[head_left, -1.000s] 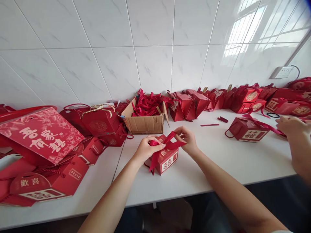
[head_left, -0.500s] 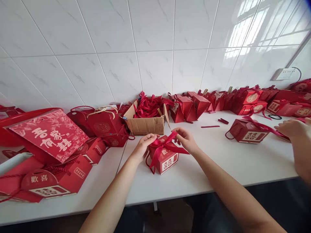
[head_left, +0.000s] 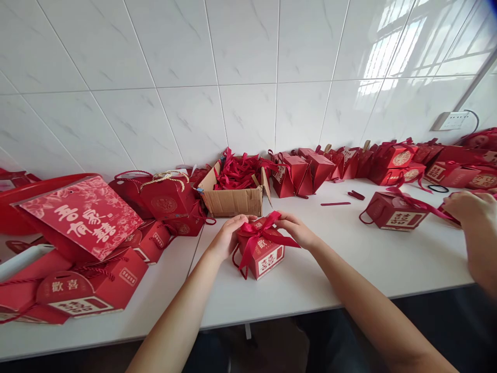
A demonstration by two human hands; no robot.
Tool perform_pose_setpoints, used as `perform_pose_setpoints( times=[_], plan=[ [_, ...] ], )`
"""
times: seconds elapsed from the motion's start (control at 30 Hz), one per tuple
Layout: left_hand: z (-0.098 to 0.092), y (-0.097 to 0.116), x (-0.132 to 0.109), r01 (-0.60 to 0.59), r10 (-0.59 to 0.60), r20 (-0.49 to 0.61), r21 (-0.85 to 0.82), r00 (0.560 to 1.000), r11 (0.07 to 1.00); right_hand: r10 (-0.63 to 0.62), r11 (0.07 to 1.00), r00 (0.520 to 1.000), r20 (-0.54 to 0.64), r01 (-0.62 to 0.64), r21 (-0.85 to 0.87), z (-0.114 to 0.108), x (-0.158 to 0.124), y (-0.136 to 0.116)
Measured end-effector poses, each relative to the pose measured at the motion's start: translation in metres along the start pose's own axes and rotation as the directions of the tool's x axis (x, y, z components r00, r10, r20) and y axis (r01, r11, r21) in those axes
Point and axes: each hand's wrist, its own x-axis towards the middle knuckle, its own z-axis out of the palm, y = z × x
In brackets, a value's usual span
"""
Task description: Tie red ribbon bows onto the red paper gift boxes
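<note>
In front of me on the white table stands a small red gift box [head_left: 267,257] with white-framed lettering on its front. A red ribbon bow [head_left: 261,233] is tied across its top, and one tail sticks out to the right. My left hand [head_left: 229,235] is curled around the left side at the top, fingers by the bow's left loop. On the other side my right hand [head_left: 297,228] curves over the back right of the box beside the right loop. The fingertips of both hands are partly hidden behind the bow and box. A thin red cord hangs at the box's left side.
Behind the box stands a cardboard carton [head_left: 232,202] full of red ribbons. Red gift boxes [head_left: 93,280] are piled at left. Folded red boxes [head_left: 297,173] line the wall. At right, another person's hand [head_left: 476,210] is near a ribboned box [head_left: 394,211].
My right hand has shifted from the bow's right loop down behind it, against the box. My left hand has barely moved. The box stays in place.
</note>
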Motion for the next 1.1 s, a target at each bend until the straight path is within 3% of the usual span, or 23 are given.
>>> perform_pose_setpoints(
  times=[0.13, 0.27, 0.37, 0.53, 0.77, 0.97, 1.1],
  plan=[
    [0.002, 0.001, 0.000, -0.022, 0.021, -0.031, -0.025, 0.999, 0.999, -0.037, 0.994, 0.998, 0.044, 0.032, 0.107, -0.003, 0.000, 0.002],
    [0.006, 0.004, -0.002, 0.003, -0.005, -0.037, -0.029, 0.999, 1.000, 0.039, 0.984, 0.992, 0.117, -0.059, 0.170, 0.000, -0.004, -0.003],
    [0.009, 0.006, -0.004, 0.009, -0.009, -0.024, -0.026, 1.000, 1.000, 0.085, 0.984, 0.985, 0.152, -0.106, 0.141, 0.005, -0.007, -0.007],
    [0.011, 0.007, -0.006, 0.015, -0.015, 0.007, -0.069, 1.000, 0.998, -0.009, 0.998, 0.963, 0.271, -0.010, 0.067, 0.012, -0.009, -0.008],
    [0.013, 0.007, -0.006, 0.046, -0.047, -0.006, -0.095, 0.999, 0.994, -0.012, 0.999, 0.956, 0.293, 0.001, 0.037, 0.014, -0.009, -0.009],
    [0.011, 0.006, -0.004, 0.053, -0.055, -0.019, -0.094, 0.998, 0.994, 0.002, 0.998, 0.931, 0.365, -0.024, 0.055, 0.005, -0.009, -0.008],
    [0.009, 0.003, -0.002, 0.034, -0.036, -0.022, -0.084, 0.999, 0.996, 0.027, 0.992, 0.883, 0.469, -0.083, 0.098, -0.012, -0.006, 0.002]
  ],
)
